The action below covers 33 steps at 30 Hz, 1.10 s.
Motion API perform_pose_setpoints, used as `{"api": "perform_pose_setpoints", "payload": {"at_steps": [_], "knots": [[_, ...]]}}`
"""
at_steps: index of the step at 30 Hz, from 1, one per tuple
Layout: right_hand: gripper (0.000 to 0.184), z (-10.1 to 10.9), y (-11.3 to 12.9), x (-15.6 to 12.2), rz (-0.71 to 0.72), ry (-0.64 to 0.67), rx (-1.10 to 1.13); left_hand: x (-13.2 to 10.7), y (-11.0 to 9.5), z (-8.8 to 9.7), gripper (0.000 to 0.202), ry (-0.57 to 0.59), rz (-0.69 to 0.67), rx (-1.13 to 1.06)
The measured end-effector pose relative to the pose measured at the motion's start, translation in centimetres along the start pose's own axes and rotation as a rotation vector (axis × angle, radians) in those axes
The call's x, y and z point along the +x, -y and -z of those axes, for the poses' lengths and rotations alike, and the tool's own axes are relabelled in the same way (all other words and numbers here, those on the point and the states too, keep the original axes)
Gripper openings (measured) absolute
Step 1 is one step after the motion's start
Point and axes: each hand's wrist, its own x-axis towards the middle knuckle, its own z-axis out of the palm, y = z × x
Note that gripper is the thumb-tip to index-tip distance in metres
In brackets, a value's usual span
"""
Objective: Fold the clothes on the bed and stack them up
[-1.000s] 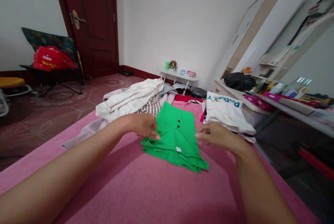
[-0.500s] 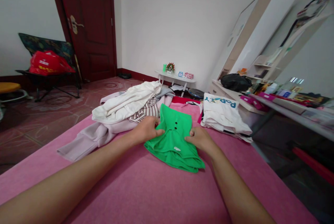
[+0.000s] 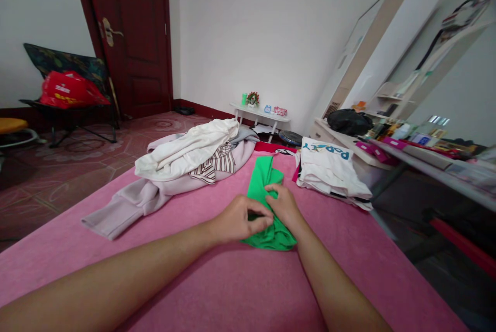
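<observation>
A green garment [image 3: 260,179] lies folded into a narrow strip on the pink bed cover [image 3: 217,280]. My left hand [image 3: 242,218] is closed on it, thumb and fingertips pinched at a fold low on the cloth. Just to the right, my right hand [image 3: 284,203] rests on the garment's right side, thumb and forefinger apart. Both hands cover part of the cloth. White folded clothing [image 3: 329,174] with blue lettering lies to the right. A loose heap on the left holds a white garment [image 3: 189,151], a striped one [image 3: 213,164] and a pale lilac sleeve [image 3: 124,210].
Red and pink clothing [image 3: 267,147] lies at the bed's far edge. Beyond stands a small white table [image 3: 259,112] with a plant. At right is a table [image 3: 430,159] with bottles and boxes. A folding chair [image 3: 65,63] at left holds a red bag [image 3: 72,89].
The green garment's left side has been folded over to the right, making it narrower. My left hand has moved right and nearer; my right hand has shifted slightly left onto the cloth.
</observation>
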Motion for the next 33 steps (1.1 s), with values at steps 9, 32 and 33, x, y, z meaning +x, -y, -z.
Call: {"api": "perform_pose_setpoints", "payload": {"at_steps": [9, 32, 33], "knots": [[0.025, 0.3, 1.5, -0.5, -0.024, -0.011, 0.043, 0.8, 4.5, 3.0, 0.022, -0.378, 0.205, 0.297], [0.028, 5.9, 4.4, -0.1, 0.369, -0.561, -0.191, 1.0, 6.0, 1.9, 0.027, -0.375, 0.199, 0.023], [0.030, 7.4, 4.0, 0.7, 0.370, -0.596, -0.239, 1.1, 6.0, 1.7, 0.030, -0.351, 0.172, 0.071]]}}
